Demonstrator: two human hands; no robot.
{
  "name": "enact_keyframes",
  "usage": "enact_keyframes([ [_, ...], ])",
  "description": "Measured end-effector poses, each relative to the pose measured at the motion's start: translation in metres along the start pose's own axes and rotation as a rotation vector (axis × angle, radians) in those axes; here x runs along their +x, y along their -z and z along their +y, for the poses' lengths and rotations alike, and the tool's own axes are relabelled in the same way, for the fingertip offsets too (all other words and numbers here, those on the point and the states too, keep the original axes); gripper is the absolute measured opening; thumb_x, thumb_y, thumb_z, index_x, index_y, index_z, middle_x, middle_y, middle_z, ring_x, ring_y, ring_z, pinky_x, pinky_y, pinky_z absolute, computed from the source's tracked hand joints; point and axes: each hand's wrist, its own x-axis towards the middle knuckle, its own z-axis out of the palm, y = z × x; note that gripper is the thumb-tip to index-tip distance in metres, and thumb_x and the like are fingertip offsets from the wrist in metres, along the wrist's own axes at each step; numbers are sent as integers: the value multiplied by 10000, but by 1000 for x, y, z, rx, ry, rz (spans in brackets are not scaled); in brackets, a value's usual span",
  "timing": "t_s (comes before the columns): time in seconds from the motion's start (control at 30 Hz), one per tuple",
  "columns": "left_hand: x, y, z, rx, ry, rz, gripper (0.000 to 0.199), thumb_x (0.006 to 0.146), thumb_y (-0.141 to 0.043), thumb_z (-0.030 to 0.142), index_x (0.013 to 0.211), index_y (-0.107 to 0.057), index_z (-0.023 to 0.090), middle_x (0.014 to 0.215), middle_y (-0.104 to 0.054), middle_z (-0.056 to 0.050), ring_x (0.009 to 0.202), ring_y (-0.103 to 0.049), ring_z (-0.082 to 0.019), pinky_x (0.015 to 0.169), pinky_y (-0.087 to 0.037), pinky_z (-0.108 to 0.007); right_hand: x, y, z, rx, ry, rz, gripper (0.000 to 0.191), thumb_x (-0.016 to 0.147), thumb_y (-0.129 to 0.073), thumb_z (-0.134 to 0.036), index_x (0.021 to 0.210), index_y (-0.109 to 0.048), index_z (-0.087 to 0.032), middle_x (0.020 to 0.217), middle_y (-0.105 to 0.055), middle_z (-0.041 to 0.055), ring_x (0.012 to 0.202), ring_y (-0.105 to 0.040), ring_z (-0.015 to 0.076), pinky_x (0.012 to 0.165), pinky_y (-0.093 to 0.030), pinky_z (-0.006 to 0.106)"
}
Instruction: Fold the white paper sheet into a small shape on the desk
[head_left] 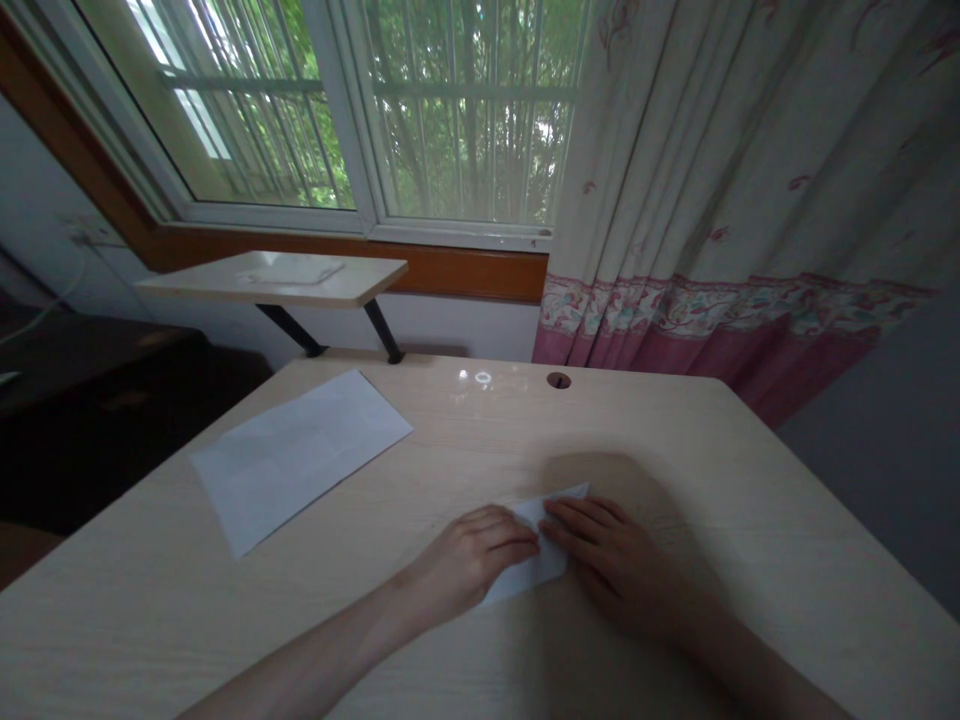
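A small folded piece of white paper (531, 572) lies on the desk in front of me, its upper corner pointing right. My left hand (474, 552) rests on the paper's left part with its fingers bent and close together, closed on the paper against the desk. From the other side, my right hand (611, 560) reaches over the right part, fingers stretched out and lying on the paper. The fingertips of both hands are close to each other near its middle. Both hands cover some of the folds, so the exact folded shape is partly hidden.
A larger white sheet (304, 455) lies on the left of the wooden desk (780, 560). Behind it stands a raised shelf (352, 285) on black legs, with a pale flat item on top. A round cable hole (559, 381) is near the back edge. A curtain (712, 250) hangs behind the desk.
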Motion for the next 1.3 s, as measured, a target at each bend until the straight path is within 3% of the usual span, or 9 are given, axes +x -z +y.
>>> enact_keyframes([
  [0.23,2,3,5,19,44,-25,246,961,-433,134,1114,-624,153,1058,-694,-68,1024,-633,-174,984,-477,-342,0,7,-13,-10,-56,0,470,901,-497,-211,1371,-488,-219,1375,-543,106,1206,-526,268,996,-410,494],
  [0.5,-1,1,8,88,56,-27,287,943,-545,361,1116,-600,138,1093,-678,-98,1041,-632,-213,1006,-470,-377,1,-2,-13,-105,-36,81,368,915,-542,-264,1276,-557,-194,1238,-633,121,1036,-608,291,874,-486,471],
  [0.83,1,-6,12,166,54,9,197,965,-523,334,980,-619,162,1021,-672,-69,1021,-623,-199,976,-489,-360,5,-12,-13,-236,7,196,237,958,-504,-238,1166,-606,-185,1115,-689,97,922,-642,248,803,-495,403],
  [1.03,3,-4,8,195,-32,63,167,973,-533,273,895,-634,165,985,-671,-38,986,-607,-171,970,-457,-327,5,-11,-12,-257,49,223,198,973,-484,-227,1111,-621,-188,1081,-702,81,891,-646,240,781,-483,398],
  [1.2,1,-1,6,263,-76,43,149,973,-535,229,861,-620,179,899,-666,-12,813,-578,-160,811,-446,-308,3,-12,-10,-247,86,245,237,994,-410,-174,1094,-624,-191,1086,-697,76,929,-639,230,785,-472,391],
  [1.3,0,-1,6,272,-88,8,141,980,-517,215,886,-616,180,880,-657,-12,798,-569,-161,803,-425,-310,4,-15,-8,-214,106,258,254,999,-390,-161,1074,-629,-197,1077,-694,72,965,-623,217,830,-460,385],
])
